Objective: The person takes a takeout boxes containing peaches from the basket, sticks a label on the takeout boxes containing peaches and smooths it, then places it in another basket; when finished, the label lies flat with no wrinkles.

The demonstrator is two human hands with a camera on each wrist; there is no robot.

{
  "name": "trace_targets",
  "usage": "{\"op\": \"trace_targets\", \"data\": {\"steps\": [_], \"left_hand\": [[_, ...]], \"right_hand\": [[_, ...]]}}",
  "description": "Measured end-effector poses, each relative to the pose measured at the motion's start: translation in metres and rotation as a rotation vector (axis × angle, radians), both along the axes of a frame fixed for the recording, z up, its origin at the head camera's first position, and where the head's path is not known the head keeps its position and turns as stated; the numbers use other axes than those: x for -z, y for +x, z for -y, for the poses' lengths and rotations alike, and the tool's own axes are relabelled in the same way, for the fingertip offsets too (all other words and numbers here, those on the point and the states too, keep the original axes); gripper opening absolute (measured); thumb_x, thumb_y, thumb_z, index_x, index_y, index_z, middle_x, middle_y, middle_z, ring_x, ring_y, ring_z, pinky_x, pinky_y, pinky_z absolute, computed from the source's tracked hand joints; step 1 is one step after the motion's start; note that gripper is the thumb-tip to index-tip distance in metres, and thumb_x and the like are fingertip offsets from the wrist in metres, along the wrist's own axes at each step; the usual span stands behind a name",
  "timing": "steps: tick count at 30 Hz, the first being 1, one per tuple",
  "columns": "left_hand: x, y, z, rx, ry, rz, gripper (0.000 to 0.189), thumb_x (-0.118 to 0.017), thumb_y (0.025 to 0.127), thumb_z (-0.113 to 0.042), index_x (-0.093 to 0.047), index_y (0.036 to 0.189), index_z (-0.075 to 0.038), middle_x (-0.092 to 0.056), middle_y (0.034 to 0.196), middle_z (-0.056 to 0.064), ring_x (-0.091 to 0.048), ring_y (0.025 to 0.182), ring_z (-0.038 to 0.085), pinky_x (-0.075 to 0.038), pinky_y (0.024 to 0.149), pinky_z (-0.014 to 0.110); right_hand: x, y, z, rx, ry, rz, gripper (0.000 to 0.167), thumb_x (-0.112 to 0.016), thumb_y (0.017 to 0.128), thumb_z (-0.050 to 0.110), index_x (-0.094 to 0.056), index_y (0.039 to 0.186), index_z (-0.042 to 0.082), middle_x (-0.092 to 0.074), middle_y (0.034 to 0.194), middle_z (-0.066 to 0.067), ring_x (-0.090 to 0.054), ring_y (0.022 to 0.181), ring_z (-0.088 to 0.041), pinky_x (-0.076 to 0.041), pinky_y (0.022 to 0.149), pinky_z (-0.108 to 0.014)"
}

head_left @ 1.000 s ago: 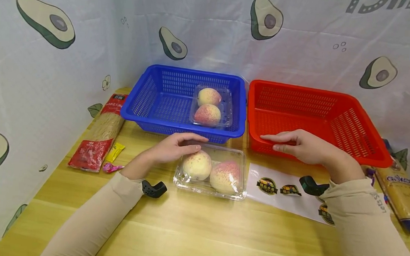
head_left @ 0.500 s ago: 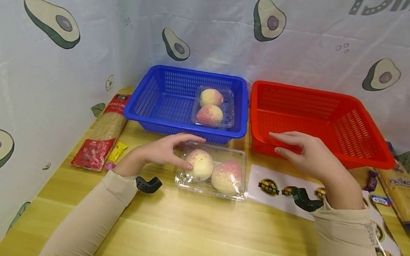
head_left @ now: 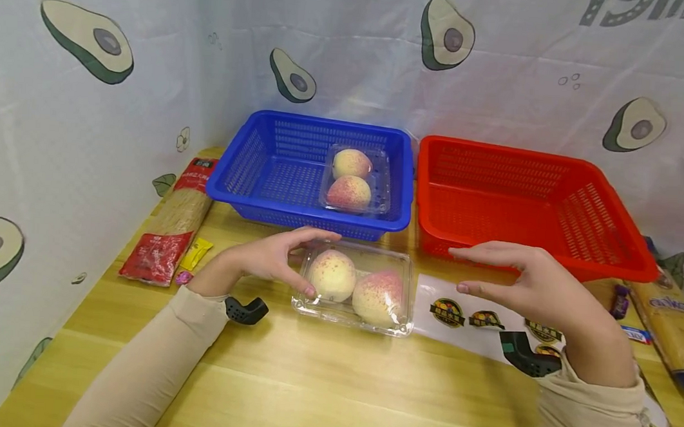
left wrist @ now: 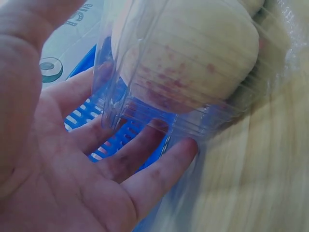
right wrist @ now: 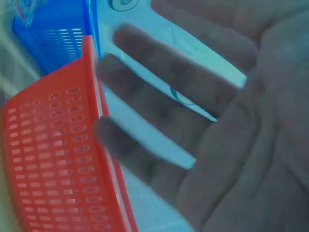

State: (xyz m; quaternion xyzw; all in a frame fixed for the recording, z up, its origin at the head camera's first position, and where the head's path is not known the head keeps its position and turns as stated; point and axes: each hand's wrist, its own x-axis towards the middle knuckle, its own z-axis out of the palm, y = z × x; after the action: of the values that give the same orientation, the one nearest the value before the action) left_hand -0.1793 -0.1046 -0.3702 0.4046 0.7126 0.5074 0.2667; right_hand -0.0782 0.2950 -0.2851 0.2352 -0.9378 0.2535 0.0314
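Observation:
A clear plastic clamshell box (head_left: 381,259) holding two peaches (head_left: 331,276) lies on the table in front of the blue basket. Around its left end my left hand (head_left: 267,256) is spread, fingers at the far side and thumb at the near side. In the left wrist view, the fingertips (left wrist: 186,147) are at the box's lower edge; firm contact is hard to tell. My right hand (head_left: 524,281) hovers above the sheet of round fruit stickers (head_left: 425,295), before the red basket (head_left: 433,241). Its thumb and fingers stand apart, with nothing between them.
The blue basket (head_left: 244,205) at the back holds another clear box with two peaches (head_left: 349,191). A noodle packet (head_left: 170,224), a yellow sachet (head_left: 196,253) and a pink sweet (head_left: 184,277) lie left. At right are a purple-wrapped sweet (head_left: 620,302) and a yellow packet (head_left: 669,327).
My left thumb has swung nearer to me, widening that hand at the box's end. My right hand has drawn back from the red basket and to the right. The peach box stays put.

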Motion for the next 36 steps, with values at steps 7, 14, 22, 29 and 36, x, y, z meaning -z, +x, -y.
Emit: {"op": "trace_targets", "data": {"steps": [7,14,22,29,36], "left_hand": [[0.001,0.002,0.0,0.0,-0.014,0.009,0.095,-0.09,0.076,-0.011,-0.037,0.155,-0.007,-0.036,0.156,0.006,-0.039,0.136,0.027,-0.036,0.112,0.048],[0.004,0.0,-0.002,0.012,-0.007,0.011,0.095,-0.09,0.077,-0.013,-0.035,0.155,-0.007,-0.035,0.157,0.005,-0.038,0.138,0.026,-0.035,0.113,0.047],[0.005,0.0,-0.003,0.016,-0.007,0.008,0.095,-0.089,0.078,-0.013,-0.035,0.155,-0.006,-0.035,0.157,0.005,-0.039,0.137,0.026,-0.036,0.112,0.046],[0.004,0.002,-0.006,0.024,-0.01,0.014,0.094,-0.089,0.078,-0.012,-0.035,0.155,-0.008,-0.034,0.157,0.005,-0.039,0.137,0.026,-0.036,0.112,0.046],[0.004,0.001,-0.004,0.018,-0.013,0.012,0.095,-0.09,0.076,-0.013,-0.036,0.155,-0.01,-0.035,0.156,0.003,-0.041,0.135,0.025,-0.037,0.112,0.043]], "right_hand": [[0.017,-0.015,-0.008,-0.102,-0.03,0.318,0.042,-0.081,0.087,0.027,-0.073,0.126,0.012,-0.07,0.119,-0.004,-0.066,0.097,-0.017,-0.058,0.079,-0.034],[0.039,-0.03,-0.016,-0.128,-0.066,0.525,0.038,-0.076,0.091,0.012,-0.069,0.125,-0.002,-0.071,0.116,-0.011,-0.067,0.1,-0.025,-0.058,0.084,-0.038],[0.054,-0.034,-0.013,-0.059,-0.033,0.518,0.033,-0.08,0.086,0.013,-0.074,0.117,0.002,-0.072,0.11,-0.007,-0.064,0.096,-0.023,-0.056,0.08,-0.028],[0.063,-0.035,-0.013,-0.042,-0.026,0.532,0.031,-0.083,0.083,0.01,-0.074,0.111,0.0,-0.073,0.107,-0.009,-0.063,0.091,-0.022,-0.055,0.075,-0.026],[0.067,-0.036,-0.007,-0.019,-0.002,0.517,0.022,-0.083,0.081,0.009,-0.076,0.1,0.004,-0.066,0.083,0.002,-0.056,0.075,-0.016,-0.05,0.062,-0.026]]}}
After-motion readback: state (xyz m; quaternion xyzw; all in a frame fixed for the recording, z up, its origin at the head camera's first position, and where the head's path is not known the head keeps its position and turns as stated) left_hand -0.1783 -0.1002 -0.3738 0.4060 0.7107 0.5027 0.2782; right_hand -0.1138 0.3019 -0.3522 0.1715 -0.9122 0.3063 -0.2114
